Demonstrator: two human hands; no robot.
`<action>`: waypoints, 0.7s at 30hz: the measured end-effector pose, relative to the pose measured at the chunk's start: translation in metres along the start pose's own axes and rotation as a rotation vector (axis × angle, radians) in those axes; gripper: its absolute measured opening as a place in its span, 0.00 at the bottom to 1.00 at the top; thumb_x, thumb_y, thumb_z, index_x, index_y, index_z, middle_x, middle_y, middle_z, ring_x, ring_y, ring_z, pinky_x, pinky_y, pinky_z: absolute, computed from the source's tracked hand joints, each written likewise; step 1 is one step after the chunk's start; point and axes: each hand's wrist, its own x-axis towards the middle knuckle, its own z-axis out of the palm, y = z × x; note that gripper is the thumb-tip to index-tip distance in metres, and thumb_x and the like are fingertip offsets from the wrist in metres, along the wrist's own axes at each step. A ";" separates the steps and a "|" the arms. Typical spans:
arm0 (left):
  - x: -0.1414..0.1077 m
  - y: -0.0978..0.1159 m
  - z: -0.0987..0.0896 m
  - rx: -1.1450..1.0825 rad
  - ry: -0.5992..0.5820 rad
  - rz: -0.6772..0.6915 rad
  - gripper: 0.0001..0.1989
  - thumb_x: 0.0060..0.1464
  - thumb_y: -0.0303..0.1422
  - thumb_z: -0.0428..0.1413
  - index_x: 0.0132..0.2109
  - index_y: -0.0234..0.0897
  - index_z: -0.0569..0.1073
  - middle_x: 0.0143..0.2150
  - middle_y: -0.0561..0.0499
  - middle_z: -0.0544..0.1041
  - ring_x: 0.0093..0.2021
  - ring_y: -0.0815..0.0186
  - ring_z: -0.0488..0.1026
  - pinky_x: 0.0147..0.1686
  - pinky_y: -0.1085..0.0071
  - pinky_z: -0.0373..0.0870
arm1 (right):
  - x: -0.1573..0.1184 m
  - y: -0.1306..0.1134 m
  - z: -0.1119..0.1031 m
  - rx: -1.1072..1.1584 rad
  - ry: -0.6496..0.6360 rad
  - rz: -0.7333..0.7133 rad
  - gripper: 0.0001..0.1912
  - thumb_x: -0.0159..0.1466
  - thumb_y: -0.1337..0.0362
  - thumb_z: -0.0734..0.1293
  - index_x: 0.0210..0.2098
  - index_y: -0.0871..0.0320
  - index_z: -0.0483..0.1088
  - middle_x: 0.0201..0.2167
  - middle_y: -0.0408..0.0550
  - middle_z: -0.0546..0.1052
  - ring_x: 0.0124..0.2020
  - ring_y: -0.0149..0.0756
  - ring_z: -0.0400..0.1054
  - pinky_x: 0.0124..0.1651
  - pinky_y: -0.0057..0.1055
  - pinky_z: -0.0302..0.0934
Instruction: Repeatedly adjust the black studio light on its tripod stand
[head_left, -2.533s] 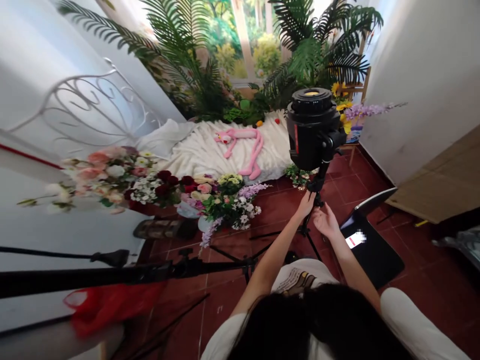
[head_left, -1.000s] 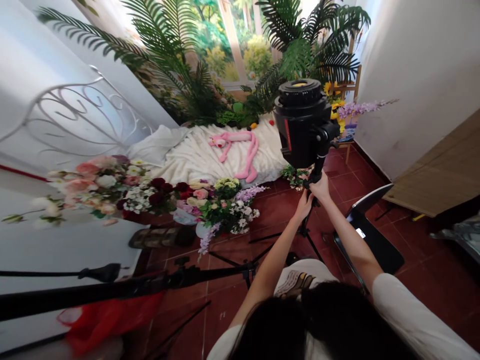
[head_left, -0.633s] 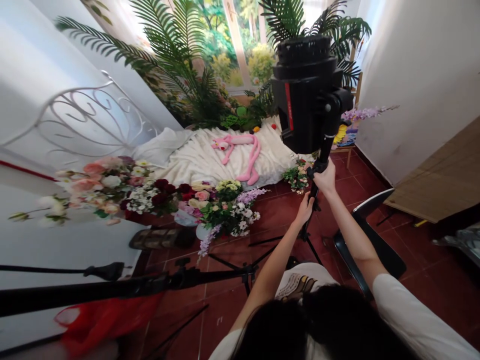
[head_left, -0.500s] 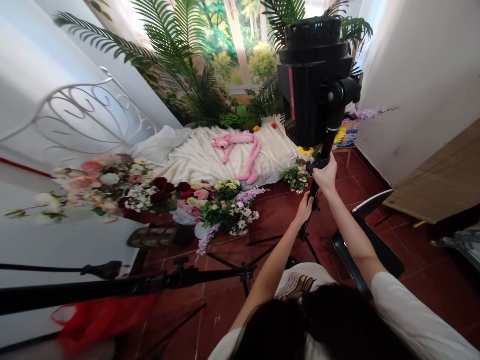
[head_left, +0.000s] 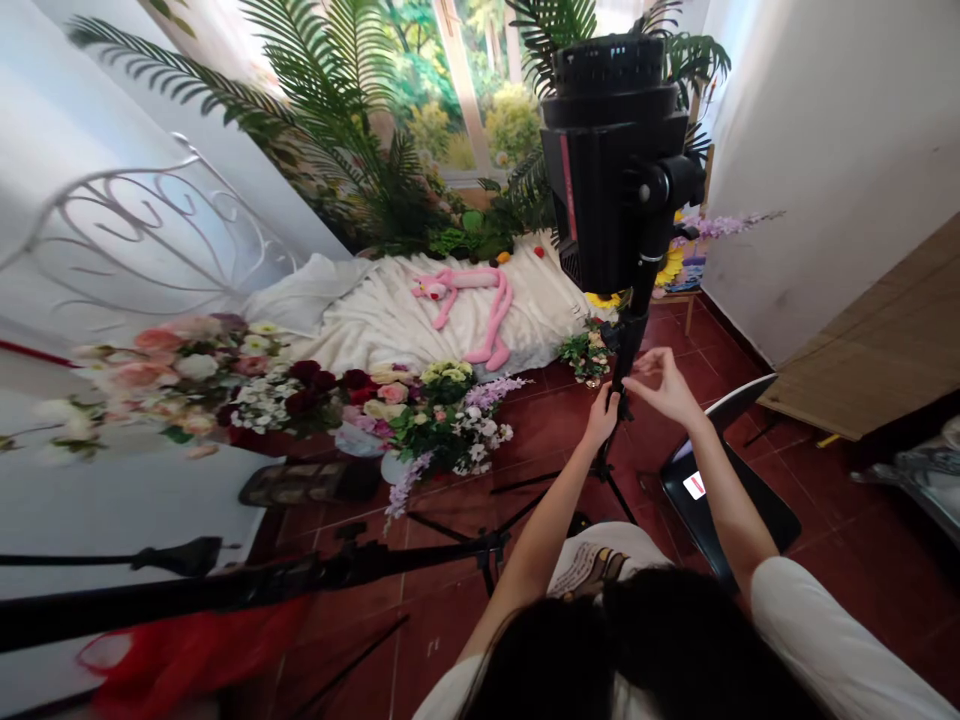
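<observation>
A large black studio light [head_left: 611, 170] stands upright on top of a black light stand [head_left: 628, 345]. My left hand [head_left: 602, 415] is wrapped round the stand's pole, low down. Just right of the pole is my right hand [head_left: 664, 388], its thumb and a finger curved toward each other near a small dark part of the stand. Its fingertips are close to the pole, and whether they touch a knob there is too small to tell. The stand's legs spread on the red tiled floor below.
Bouquets of flowers [head_left: 450, 410] and a cream blanket [head_left: 360, 320] with a pink plush toy [head_left: 491, 310] lie ahead. A second black stand [head_left: 285, 583] crosses the lower left, above a red bag [head_left: 187, 655]. A black chair [head_left: 739, 500] is at the right.
My right hand has come off the upper part of the pole and moved down and right, its fingers loosened. My left hand still holds the pole. The view has shifted slightly.
</observation>
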 end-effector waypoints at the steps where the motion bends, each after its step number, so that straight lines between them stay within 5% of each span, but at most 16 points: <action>1: 0.000 0.001 -0.001 0.002 -0.003 0.003 0.24 0.63 0.46 0.46 0.57 0.35 0.68 0.51 0.44 0.76 0.52 0.63 0.73 0.56 0.67 0.66 | -0.012 0.009 -0.001 -0.061 -0.043 0.028 0.23 0.56 0.49 0.72 0.39 0.54 0.58 0.36 0.45 0.71 0.36 0.35 0.68 0.40 0.33 0.64; 6: -0.001 0.002 -0.002 0.020 -0.026 -0.015 0.24 0.63 0.46 0.45 0.57 0.35 0.68 0.48 0.45 0.77 0.46 0.65 0.74 0.51 0.69 0.70 | -0.059 0.041 0.012 -0.313 -0.203 0.165 0.23 0.57 0.47 0.69 0.28 0.53 0.53 0.23 0.38 0.64 0.24 0.31 0.58 0.30 0.29 0.52; 11: -0.001 0.000 -0.003 0.022 -0.028 0.000 0.24 0.63 0.47 0.45 0.56 0.35 0.68 0.48 0.45 0.76 0.47 0.65 0.74 0.51 0.69 0.69 | -0.074 0.057 0.039 -0.234 -0.154 0.366 0.25 0.62 0.40 0.60 0.24 0.54 0.54 0.19 0.39 0.62 0.22 0.30 0.54 0.28 0.28 0.47; 17: 0.000 -0.001 -0.003 0.023 -0.038 -0.007 0.24 0.63 0.46 0.45 0.57 0.36 0.68 0.49 0.45 0.76 0.48 0.65 0.74 0.53 0.68 0.68 | -0.079 0.064 0.074 0.505 -0.041 0.774 0.33 0.60 0.32 0.54 0.17 0.53 0.46 0.14 0.37 0.49 0.17 0.28 0.43 0.22 0.28 0.42; 21: 0.000 -0.003 -0.003 0.037 -0.039 -0.036 0.23 0.63 0.45 0.45 0.57 0.36 0.68 0.50 0.45 0.76 0.49 0.65 0.74 0.54 0.68 0.68 | -0.080 0.055 0.085 1.044 -0.013 0.753 0.31 0.64 0.42 0.58 0.18 0.54 0.40 0.14 0.36 0.43 0.17 0.28 0.36 0.19 0.26 0.39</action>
